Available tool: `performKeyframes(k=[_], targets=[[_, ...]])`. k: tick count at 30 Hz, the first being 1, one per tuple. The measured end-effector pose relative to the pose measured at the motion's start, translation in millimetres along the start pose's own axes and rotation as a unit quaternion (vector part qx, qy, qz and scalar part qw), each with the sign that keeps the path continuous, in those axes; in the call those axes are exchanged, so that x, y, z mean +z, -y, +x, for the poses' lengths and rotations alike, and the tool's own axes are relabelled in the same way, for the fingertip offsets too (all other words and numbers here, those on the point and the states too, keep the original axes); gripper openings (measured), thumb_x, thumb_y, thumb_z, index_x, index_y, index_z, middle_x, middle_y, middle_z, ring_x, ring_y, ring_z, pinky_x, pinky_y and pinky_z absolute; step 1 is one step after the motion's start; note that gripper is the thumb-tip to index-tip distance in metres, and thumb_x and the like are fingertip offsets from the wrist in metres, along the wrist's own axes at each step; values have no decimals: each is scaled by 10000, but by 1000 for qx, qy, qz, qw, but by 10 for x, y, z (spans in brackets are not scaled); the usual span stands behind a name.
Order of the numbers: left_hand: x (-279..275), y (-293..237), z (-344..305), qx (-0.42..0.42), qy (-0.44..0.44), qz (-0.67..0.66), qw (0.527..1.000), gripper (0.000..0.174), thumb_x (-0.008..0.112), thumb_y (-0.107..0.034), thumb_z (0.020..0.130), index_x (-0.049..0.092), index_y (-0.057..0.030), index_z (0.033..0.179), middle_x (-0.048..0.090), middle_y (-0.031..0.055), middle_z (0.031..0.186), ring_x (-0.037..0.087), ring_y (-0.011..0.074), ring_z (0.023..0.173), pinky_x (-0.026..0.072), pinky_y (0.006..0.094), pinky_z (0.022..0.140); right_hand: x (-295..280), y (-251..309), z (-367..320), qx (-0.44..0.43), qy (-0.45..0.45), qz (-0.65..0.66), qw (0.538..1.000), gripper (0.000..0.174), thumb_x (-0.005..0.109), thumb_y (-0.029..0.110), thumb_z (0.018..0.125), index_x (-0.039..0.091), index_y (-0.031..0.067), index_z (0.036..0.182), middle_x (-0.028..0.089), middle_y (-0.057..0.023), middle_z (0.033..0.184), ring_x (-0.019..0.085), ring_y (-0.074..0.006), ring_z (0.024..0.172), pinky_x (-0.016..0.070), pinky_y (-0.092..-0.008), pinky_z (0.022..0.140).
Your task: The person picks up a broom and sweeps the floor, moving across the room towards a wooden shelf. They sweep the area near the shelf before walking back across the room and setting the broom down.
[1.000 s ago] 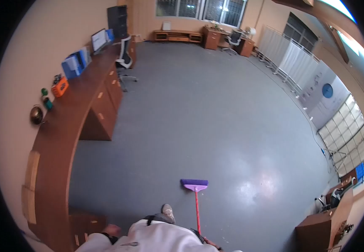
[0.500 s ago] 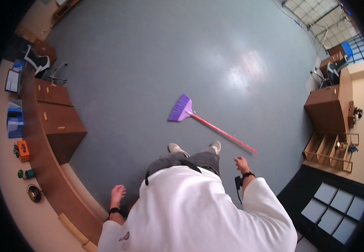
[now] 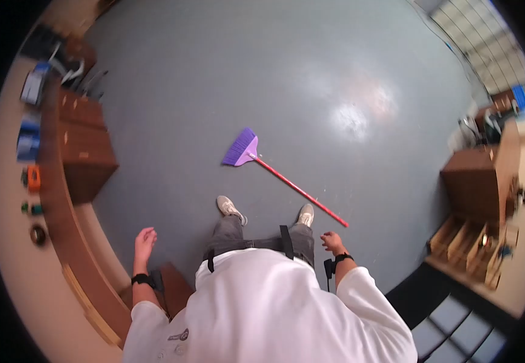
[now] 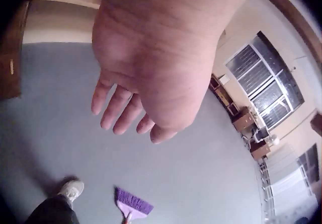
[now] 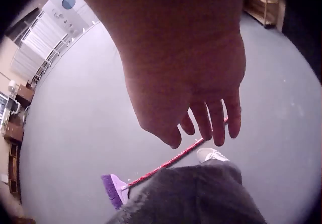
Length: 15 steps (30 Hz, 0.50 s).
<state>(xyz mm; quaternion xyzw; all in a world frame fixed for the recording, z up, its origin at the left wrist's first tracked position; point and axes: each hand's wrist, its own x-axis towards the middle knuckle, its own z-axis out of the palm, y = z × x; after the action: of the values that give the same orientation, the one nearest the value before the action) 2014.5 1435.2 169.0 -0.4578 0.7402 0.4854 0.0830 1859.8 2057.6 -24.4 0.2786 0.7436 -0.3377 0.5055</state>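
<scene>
A broom with a purple head (image 3: 242, 149) and a red handle (image 3: 302, 192) lies on the grey floor, its head ahead of the person's feet and its handle slanting toward the right hand. The right hand (image 3: 333, 242) hangs beside the right thigh, fingers loose, apart from the handle end. Out to the left, the left hand (image 3: 145, 242) hangs with relaxed fingers and touches nothing. Both palms are bare in the wrist views: the left hand (image 4: 151, 68) above the floor, the right hand (image 5: 186, 73) in front of part of the handle (image 5: 171, 161).
A long brown desk (image 3: 72, 227) with an orange box (image 3: 33, 178) runs along the left wall. To the right stand a brown cabinet (image 3: 471, 181) and a wooden shelf unit (image 3: 465, 251). Two shoes (image 3: 228, 207) rest on the floor behind the broom.
The broom went from upright near the right hand to lying on the floor. The right hand let go of it. The head view tilted down, and the left hand moved outward.
</scene>
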Motion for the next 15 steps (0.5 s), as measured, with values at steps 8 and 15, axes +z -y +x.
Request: performKeyframes(k=[8,15], targets=[[1328,123,-1142,-45,148,133,979,343,573,-260,806,542,-43,1069,603,119,926,560,179,838,451,310,729,-1222,-550,287,-25,-33,-110,993,301,551,200,753,532,36,1005,589,-70,783,588,-181,655,492,-328,533],[2092,894,-1249,-17,146,79,986,339,581,-280,797,558,-35,1031,618,93,887,568,161,797,459,309,704,-1559,-1504,1050,-164,-124,-354,912,366,591,215,709,536,13,1009,617,-92,678,609,-174,586,494,-299,509]])
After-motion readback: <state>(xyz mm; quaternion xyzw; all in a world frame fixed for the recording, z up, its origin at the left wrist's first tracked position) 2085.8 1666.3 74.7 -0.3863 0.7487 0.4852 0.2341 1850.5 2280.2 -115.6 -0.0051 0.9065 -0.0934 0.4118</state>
